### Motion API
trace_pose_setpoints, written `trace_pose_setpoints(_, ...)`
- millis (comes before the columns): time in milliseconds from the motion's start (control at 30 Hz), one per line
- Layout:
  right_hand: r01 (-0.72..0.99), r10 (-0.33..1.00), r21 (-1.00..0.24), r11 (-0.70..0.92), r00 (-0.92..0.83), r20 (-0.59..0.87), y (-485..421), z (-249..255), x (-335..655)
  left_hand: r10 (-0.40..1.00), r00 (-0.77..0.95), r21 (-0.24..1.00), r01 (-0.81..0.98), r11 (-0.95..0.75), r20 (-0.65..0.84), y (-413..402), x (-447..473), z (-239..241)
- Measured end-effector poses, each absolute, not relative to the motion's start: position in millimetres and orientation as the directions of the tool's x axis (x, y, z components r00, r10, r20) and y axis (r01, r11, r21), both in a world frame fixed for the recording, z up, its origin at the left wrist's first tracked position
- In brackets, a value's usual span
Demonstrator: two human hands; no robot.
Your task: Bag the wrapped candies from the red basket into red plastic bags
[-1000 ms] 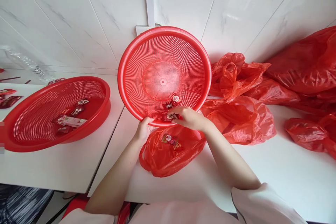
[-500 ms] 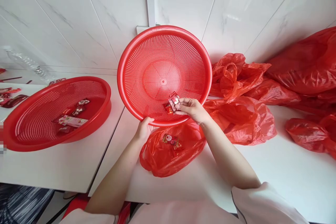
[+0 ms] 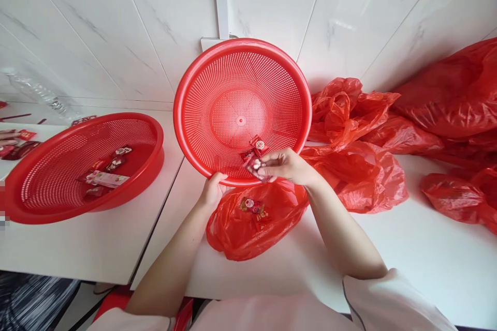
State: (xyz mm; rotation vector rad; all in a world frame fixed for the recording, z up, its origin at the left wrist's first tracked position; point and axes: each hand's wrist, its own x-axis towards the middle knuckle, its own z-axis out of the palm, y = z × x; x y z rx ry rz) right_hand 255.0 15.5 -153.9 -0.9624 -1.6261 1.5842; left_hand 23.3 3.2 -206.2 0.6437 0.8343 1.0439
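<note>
With fingers closed over its lower left rim, my left hand [image 3: 212, 192] holds a red plastic mesh basket [image 3: 240, 75] tilted toward me. My right hand [image 3: 288, 166] pinches a small dark red wrapped candy packet [image 3: 253, 166] at the basket's lower edge. Another red wrapped packet [image 3: 259, 144] lies just behind it, inside the basket; part of what is there is hidden. Directly below, an open red plastic bag [image 3: 231, 243] rests on the table, with a few wrapped packets [image 3: 250, 205] in it.
Left stands a second red basket [image 3: 153, 165] holding several packets. Another person's hand [image 3: 8, 137] shows at the far left near more packets. Red plastic bags [image 3: 359, 181] are heaped on the right, beside a large filled one [image 3: 450, 93]. A tiled wall [image 3: 264, 0] rises behind.
My right hand has moved slightly down with its packet, toward the basket's lower rim, exposing the packet behind. My left hand keeps its place. Another person's hand has appeared at far left.
</note>
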Motion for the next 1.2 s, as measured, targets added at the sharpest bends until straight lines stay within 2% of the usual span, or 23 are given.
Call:
trace_pose_setpoints(67,0.188,0.773,-0.981,0.053,-0.629,-0.079,12,-150,258,0.92,0.266,0.791,-0.477,0.384,-0.287,3,24,-206)
trace_pose_setpoints(133,0.301,0.736,-0.933,0.2,-0.674,-0.06,9,-147,258,0.921,0.261,0.789,-0.479,0.384,-0.289,3,24,-206)
trace_pose_setpoints(233,0.428,0.803,-0.798,0.423,-0.585,0.112,10,-150,253,0.922,0.272,0.791,-0.48,0.379,-0.276,1,25,-207)
trace_pose_setpoints(300,0.528,0.829,-0.685,0.502,-0.519,0.207,12,-157,249,0.921,0.29,0.794,-0.478,0.376,-0.262,0,25,-207)
trace_pose_setpoints(400,0.649,0.823,-0.536,0.54,-0.542,0.173,17,-169,245,0.925,0.273,0.801,-0.473,0.367,-0.263,1,23,-208)
trace_pose_setpoints(467,0.65,0.796,-0.508,0.566,-0.591,0.13,18,-174,244,0.936,0.235,0.811,-0.471,0.347,-0.263,2,23,-210)
trace_pose_setpoints(633,0.551,0.728,-0.544,0.633,-0.663,0.174,18,-171,244,0.948,0.214,0.816,-0.486,0.312,-0.234,4,23,-211)
trace_pose_setpoints(733,0.553,0.782,-0.601,0.576,-0.588,0.208,17,-166,243,0.943,0.217,0.815,-0.478,0.328,-0.253,4,23,-210)
trace_pose_setpoints(800,0.514,0.827,-0.693,0.505,-0.519,0.217,15,-163,243,0.943,0.216,0.813,-0.48,0.329,-0.254,5,22,-209)
trace_pose_setpoints(867,0.383,0.848,-0.819,0.427,-0.484,0.216,14,-161,242,0.944,0.216,0.809,-0.489,0.327,-0.251,5,21,-209)
trace_pose_setpoints(933,0.18,0.845,-0.926,0.333,-0.493,0.208,13,-159,241,0.948,0.213,0.81,-0.495,0.315,-0.238,6,20,-209)
trace_pose_setpoints(1033,-0.039,0.846,-0.979,0.2,-0.498,0.193,13,-158,240,0.952,0.207,0.816,-0.494,0.3,-0.225,6,20,-208)
trace_pose_setpoints(1200,-0.041,0.873,-0.979,0.202,-0.446,0.199,14,-157,241,0.947,0.222,0.818,-0.48,0.315,-0.234,5,22,-207)
